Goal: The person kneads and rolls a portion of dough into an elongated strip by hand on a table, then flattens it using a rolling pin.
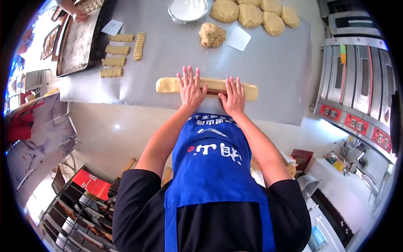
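Observation:
A long flat strip of pale dough [168,85] lies across the metal table near its front edge. On top of it is a thin brown rolling pin [215,91], seen between my hands. My left hand [192,90] lies flat with fingers stretched forward, over the left part of the strip. Over the right part is my right hand [234,96], also flat with its fingers apart. Both palms hide parts of the pin and dough.
Ridged dough pieces [114,61] and a white scraper [112,27] lie left, near a dark tray [77,42] and another person's hand [80,16]. Beyond are a bowl [187,9], filling lump [212,35], second scraper [238,38] and dough balls [250,16]. Ovens [357,80] stand right.

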Tool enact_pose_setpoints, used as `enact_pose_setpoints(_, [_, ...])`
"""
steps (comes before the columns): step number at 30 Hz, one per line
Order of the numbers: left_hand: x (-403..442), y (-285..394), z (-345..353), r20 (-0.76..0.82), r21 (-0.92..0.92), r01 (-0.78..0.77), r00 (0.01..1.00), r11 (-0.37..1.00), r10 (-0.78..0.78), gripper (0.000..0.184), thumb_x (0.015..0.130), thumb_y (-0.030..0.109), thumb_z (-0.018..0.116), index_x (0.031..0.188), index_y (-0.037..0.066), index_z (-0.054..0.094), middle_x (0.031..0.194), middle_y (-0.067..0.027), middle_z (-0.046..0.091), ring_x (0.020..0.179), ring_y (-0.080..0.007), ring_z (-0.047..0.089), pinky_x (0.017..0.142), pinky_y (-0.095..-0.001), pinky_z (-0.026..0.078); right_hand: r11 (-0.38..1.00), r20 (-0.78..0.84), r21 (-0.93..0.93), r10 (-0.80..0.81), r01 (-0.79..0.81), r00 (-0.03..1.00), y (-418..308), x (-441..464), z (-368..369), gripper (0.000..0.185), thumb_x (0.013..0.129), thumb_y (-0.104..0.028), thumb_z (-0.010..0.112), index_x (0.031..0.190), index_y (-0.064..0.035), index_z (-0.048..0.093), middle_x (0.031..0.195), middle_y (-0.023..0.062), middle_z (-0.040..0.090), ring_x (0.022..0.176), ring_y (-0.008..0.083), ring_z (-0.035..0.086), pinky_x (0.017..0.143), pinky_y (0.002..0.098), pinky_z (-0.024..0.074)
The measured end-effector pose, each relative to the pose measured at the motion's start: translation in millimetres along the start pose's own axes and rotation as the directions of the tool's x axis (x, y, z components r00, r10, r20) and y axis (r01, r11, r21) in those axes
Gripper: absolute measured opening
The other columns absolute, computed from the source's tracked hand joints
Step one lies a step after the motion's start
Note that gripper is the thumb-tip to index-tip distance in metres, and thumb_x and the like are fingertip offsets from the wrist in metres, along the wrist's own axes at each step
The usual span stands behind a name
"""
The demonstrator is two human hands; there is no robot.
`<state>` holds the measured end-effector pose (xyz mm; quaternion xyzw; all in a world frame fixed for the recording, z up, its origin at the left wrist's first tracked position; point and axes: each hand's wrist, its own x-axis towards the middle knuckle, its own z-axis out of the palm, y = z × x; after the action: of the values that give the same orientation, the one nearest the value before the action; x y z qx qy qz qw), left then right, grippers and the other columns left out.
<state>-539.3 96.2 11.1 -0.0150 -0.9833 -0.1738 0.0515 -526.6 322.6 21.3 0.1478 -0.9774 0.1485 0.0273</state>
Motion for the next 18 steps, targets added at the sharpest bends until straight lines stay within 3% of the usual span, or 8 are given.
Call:
enact_pose_setpoints(2, [-4.0,-3.5,-2.8,-0.012,-0.032,0.012,1.0,0.999,-0.012,0.082,0.099,0.044,0.066,0.166,0.006,0.039,0.176,-0.0267,0.026,0.167,-0.0452,0.01,0.133,-0.065,0.007,0.996,0.045,-0.003,-0.091,0.091,0.995,2.8,-3.5,-3.7,0.072,0.106,-0.049,0.06,0.166,-0.0106,0.045,0.172,0.0148,0.041,0.161,0.0454,0.03,0.13,0.0586,0.0269])
enact_pose_setpoints(6, [-23.2,-15.6,-7.9,-0.091,-0.271,0.052,0.993,0.961,-0.08,0.077,0.1,0.04,0.071,0.161,0.002,0.044,0.171,-0.0339,0.03,0.164,-0.0482,0.017,0.133,-0.062,0.011,0.975,-0.029,0.146,-0.168,0.171,0.985,6.1,-12.0,-1.4,0.05,0.094,-0.029,0.079,0.139,-0.0076,0.067,0.155,0.013,0.061,0.154,0.0419,0.044,0.127,0.0551,0.0358])
enact_pose_setpoints(8, [-37.0,-36.1,-7.0,-0.315,-0.234,0.384,0.839,0.893,-0.443,0.065,0.104,0.036,0.068,0.156,0.001,0.049,0.165,-0.0314,0.041,0.159,-0.0489,0.029,0.131,-0.0608,0.018,0.968,-0.106,0.175,-0.165,0.182,0.981,3.4,-15.2,-0.8,0.043,0.085,-0.018,0.086,0.124,-0.0068,0.072,0.144,0.011,0.069,0.149,0.0377,0.053,0.12,0.0521,0.0437])
enact_pose_setpoints(9, [-42.3,-52.9,-3.8,-0.317,-0.219,0.377,0.844,0.9,-0.431,0.065,0.104,0.036,0.068,0.156,0.001,0.049,0.165,-0.0314,0.041,0.159,-0.0489,0.029,0.131,-0.0608,0.018,0.965,-0.09,0.208,-0.143,0.159,0.986,6.6,-19.5,0.9,0.044,0.084,-0.016,0.087,0.124,-0.0073,0.072,0.142,0.0101,0.071,0.146,0.0361,0.055,0.116,0.051,0.0455])
enact_pose_setpoints(12, [-47.0,-85.5,-12.8,-0.351,-0.322,0.584,0.657,0.745,-0.667,0.055,0.106,0.032,0.067,0.148,-0.001,0.055,0.151,-0.0293,0.056,0.149,-0.0454,0.042,0.125,-0.0555,0.031,0.953,-0.122,0.242,-0.156,0.182,0.98,8.9,-29.1,2.5,0.046,0.081,-0.011,0.088,0.123,-0.0082,0.072,0.135,0.0079,0.074,0.14,0.0325,0.062,0.107,0.0479,0.049])
enact_pose_setpoints(14, [-40.8,-97.3,-22.9,-0.161,-0.477,0.601,0.657,0.641,-0.736,0.052,0.105,0.03,0.069,0.145,-0.001,0.057,0.143,-0.0256,0.064,0.142,-0.0398,0.051,0.117,-0.0484,0.042,0.946,-0.16,0.286,-0.111,0.154,0.981,10.0,-33.9,1.8,0.044,0.079,-0.006,0.087,0.121,-0.0079,0.073,0.135,0.0082,0.075,0.14,0.0321,0.062,0.108,0.048,0.049])
enact_pose_setpoints(15, [-36.6,-109.0,-20.7,-0.177,-0.563,0.567,0.628,0.601,-0.758,0.054,0.1,0.029,0.077,0.142,-0.001,0.06,0.127,-0.0206,0.073,0.122,-0.0343,0.066,0.103,-0.0436,0.053,0.942,-0.168,0.3,-0.106,0.153,0.98,10.6,-35.8,1.9,0.044,0.077,-0.002,0.086,0.119,-0.0075,0.074,0.135,0.0086,0.075,0.139,0.0318,0.063,0.108,0.0479,0.0491])
enact_pose_setpoints(18, [-23.7,-126.6,-30.2,0.005,-0.525,0.707,0.56,0.474,-0.829,0.06,0.093,0.025,0.084,0.142,0.0,0.06,0.112,-0.0164,0.075,0.098,-0.0302,0.072,0.09,-0.043,0.058,0.921,-0.182,0.335,-0.143,0.198,0.973,11.4,-43.0,-4.6,0.043,0.076,0.0,0.084,0.118,-0.0074,0.074,0.134,0.0095,0.075,0.139,0.0318,0.063,0.109,0.0478,0.0493])
